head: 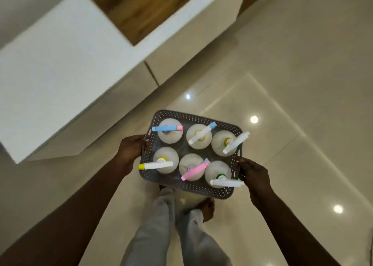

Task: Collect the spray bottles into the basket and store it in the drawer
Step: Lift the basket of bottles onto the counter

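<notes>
A grey perforated basket (198, 118) is carried in the air above the floor, with several white spray bottles standing upright in it in two rows. One bottle at the far left has a blue and pink sprayer head (167, 128); another near the front has a pink head (194, 170). My left hand (132, 148) grips the basket's left handle. My right hand (253, 172) grips the right handle. A white cabinet with an open drawer (141, 9), brown wood inside, lies ahead at the upper left.
Glossy cream floor tiles (282, 84) spread to the right and below the basket, with ceiling lights mirrored in them. The white cabinet top (60, 64) fills the left. My legs in grey trousers (167, 235) and bare feet are under the basket.
</notes>
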`<action>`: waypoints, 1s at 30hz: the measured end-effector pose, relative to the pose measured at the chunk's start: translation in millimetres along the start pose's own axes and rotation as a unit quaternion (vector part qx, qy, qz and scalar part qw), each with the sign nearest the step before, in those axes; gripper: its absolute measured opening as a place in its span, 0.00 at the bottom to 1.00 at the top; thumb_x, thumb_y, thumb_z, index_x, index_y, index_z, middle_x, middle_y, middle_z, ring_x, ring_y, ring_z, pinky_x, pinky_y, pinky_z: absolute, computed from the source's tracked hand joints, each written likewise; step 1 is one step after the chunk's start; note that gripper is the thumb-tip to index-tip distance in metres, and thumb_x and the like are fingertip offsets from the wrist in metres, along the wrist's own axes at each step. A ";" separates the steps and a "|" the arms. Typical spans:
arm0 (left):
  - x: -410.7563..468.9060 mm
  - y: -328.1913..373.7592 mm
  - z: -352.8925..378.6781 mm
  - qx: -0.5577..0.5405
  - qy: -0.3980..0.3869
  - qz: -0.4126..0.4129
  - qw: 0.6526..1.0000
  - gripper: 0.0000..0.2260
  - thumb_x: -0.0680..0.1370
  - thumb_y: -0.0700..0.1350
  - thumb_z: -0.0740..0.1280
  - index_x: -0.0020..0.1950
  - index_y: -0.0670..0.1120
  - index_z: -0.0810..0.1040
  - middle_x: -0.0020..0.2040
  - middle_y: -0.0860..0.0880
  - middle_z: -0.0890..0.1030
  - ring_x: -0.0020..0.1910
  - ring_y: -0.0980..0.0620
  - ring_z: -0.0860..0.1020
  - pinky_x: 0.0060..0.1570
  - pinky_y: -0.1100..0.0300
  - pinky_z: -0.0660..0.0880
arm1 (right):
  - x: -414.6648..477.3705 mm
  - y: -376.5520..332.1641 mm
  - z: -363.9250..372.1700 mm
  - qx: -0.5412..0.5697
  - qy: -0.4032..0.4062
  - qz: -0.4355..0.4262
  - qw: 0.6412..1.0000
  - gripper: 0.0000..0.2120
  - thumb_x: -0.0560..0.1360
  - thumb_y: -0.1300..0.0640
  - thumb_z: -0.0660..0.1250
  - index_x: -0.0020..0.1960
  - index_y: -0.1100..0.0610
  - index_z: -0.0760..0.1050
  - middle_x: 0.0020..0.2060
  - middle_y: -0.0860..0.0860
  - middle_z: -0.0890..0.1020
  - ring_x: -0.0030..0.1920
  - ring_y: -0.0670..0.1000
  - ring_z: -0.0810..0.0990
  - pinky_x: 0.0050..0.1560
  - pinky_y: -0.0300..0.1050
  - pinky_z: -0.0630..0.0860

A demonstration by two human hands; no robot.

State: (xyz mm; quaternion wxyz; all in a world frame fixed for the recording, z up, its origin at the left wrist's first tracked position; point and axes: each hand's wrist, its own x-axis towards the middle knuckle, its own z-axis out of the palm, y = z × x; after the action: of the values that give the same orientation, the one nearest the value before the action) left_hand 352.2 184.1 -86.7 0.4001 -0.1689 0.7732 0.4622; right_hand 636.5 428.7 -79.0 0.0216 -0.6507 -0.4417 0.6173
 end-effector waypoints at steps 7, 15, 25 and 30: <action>-63.3 28.6 -87.4 -0.078 0.023 0.006 0.997 0.09 0.80 0.33 0.67 0.50 0.41 0.87 0.43 0.41 0.87 0.38 0.47 0.83 0.39 0.58 0.82 | -75.9 -85.2 35.7 -0.058 -0.053 -0.056 0.995 0.10 0.82 0.62 0.68 0.58 0.61 0.87 0.49 0.57 0.90 0.50 0.58 0.86 0.56 0.55 0.81; -85.0 60.2 -195.2 -0.152 0.048 0.008 0.987 0.13 0.81 0.32 0.64 0.52 0.43 0.87 0.46 0.43 0.89 0.38 0.51 0.86 0.37 0.60 0.83 | -128.7 -157.6 130.5 -0.121 -0.121 -0.091 0.981 0.11 0.83 0.64 0.65 0.55 0.65 0.86 0.46 0.59 0.86 0.48 0.57 0.79 0.55 0.55 0.75; -63.3 68.1 -296.8 -0.241 0.122 -0.003 0.963 0.11 0.81 0.33 0.66 0.50 0.44 0.87 0.42 0.45 0.89 0.35 0.52 0.85 0.35 0.62 0.83 | -137.1 -216.0 278.4 -0.188 -0.223 -0.146 0.946 0.14 0.84 0.61 0.66 0.42 0.65 0.82 0.39 0.61 0.80 0.44 0.56 0.73 0.48 0.50 0.69; -33.9 59.6 -324.6 -0.273 0.169 -0.034 0.947 0.11 0.82 0.33 0.64 0.56 0.40 0.85 0.44 0.42 0.86 0.39 0.48 0.83 0.37 0.60 0.83 | -121.0 -234.5 345.3 -0.214 -0.267 -0.153 0.927 0.15 0.84 0.62 0.66 0.47 0.75 0.79 0.39 0.60 0.78 0.44 0.56 0.72 0.50 0.52 0.67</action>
State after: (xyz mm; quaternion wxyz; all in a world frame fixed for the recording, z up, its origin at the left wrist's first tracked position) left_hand 185.6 -64.7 56.2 0.2178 -0.3730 0.6674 0.6066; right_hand 242.4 320.2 68.5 -0.1431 -0.3754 -0.6468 0.6482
